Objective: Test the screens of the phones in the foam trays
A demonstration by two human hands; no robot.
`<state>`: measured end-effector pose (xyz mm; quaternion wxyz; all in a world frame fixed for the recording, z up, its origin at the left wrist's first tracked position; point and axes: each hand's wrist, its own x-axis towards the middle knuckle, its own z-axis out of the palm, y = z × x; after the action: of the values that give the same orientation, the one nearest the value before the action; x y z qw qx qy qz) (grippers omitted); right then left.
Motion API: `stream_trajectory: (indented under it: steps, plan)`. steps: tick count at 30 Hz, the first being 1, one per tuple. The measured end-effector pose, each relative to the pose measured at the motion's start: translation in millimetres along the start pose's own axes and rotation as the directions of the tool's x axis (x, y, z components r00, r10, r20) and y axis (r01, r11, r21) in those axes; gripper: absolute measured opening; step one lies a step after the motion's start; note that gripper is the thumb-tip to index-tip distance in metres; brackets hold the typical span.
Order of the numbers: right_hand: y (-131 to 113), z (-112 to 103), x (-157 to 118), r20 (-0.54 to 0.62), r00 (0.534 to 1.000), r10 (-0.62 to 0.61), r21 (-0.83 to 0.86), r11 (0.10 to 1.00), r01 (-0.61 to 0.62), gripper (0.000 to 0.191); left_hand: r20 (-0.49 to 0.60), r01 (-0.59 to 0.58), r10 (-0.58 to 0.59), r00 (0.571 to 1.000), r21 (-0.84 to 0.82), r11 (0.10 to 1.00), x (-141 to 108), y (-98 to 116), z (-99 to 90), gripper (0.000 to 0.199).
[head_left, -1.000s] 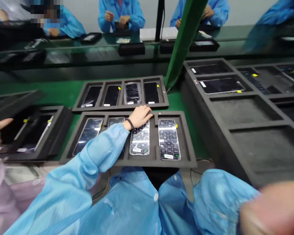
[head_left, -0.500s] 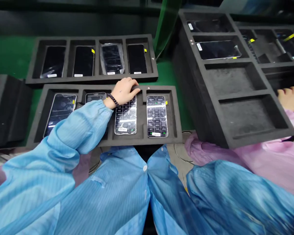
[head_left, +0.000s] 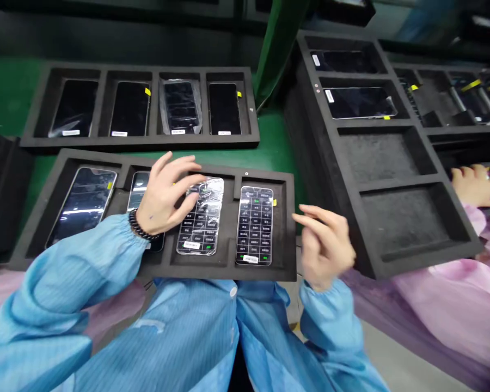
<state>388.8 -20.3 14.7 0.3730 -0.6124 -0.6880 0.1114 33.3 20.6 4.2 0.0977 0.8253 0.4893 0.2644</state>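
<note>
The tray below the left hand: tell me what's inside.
Four phones, one per compartment; the right two show lit grids. The left hand hides much of the second phone from the left and part of the third.

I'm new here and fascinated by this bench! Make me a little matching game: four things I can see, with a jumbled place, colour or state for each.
1. Left hand
2. Right hand
3. Bracelet
4. Slanting post

A. green
B. beside the near tray's right end
C. black
D. partly hiding two phones from view

Pairs: 1-D, 2-B, 3-C, 4-A
</note>
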Motion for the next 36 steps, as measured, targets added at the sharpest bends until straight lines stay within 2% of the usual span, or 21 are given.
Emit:
stream_trajectory:
  steps: [2, 5, 8, 12, 15, 23, 26, 31, 34, 36]
  plan:
    - [-17, 34, -23, -0.079, 0.99, -0.119, -0.033, 0.993, 0.116, 0.024, 0.055, -0.076, 0.075, 0.996, 0.017, 0.997, -4, -9, 6.1, 0.035]
    - [-22, 51, -30, -0.089, 0.978, -0.19, -0.14, 0.974, 0.176, 0.03, 0.087, -0.158, 0.157, 0.984, 0.006, 0.987, -3, -19, 10.4, 0.034]
    - [-20, 47, -23, 0.012, 0.987, -0.163, -0.216, 0.963, 0.162, 0.032, 0.064, -0.222, 0.225, 0.972, -0.048, 0.974, 0, -22, 10.0, 0.032]
    - [-20, 44, -18, 0.179, 0.977, -0.116, -0.262, 0.952, 0.161, 0.034, 0.079, -0.227, 0.234, 0.969, -0.09, 0.97, 1, -21, 7.9, 0.03]
    - [-23, 46, -18, 0.234, 0.965, -0.116, -0.266, 0.947, 0.179, 0.033, 0.081, -0.25, 0.258, 0.963, -0.096, 0.963, 2, -21, 7.5, 0.029]
    - [-24, 48, -16, 0.28, 0.954, -0.109, -0.273, 0.943, 0.188, 0.033, 0.069, -0.331, 0.335, 0.94, -0.066, 0.941, 0, -28, 10.0, 0.032]
    - [-23, 49, -17, 0.256, 0.96, -0.113, -0.242, 0.954, 0.177, 0.033, 0.066, -0.362, 0.366, 0.928, -0.062, 0.93, 0, -27, 11.7, 0.037]
    - [-19, 50, -19, 0.233, 0.967, -0.108, -0.19, 0.97, 0.154, 0.034, 0.118, -0.353, 0.351, 0.929, 0.003, 0.935, 0, -28, 17.7, 0.036]
    - [-18, 51, -18, 0.202, 0.971, -0.129, -0.178, 0.97, 0.165, 0.035, 0.085, -0.351, 0.349, 0.933, 0.018, 0.936, 3, -28, 10.5, 0.037]
    - [-18, 50, -17, 0.16, 0.976, -0.151, -0.159, 0.971, 0.177, 0.036, 0.025, -0.303, 0.303, 0.953, 0.027, 0.953, 4, -21, -3.7, 0.042]
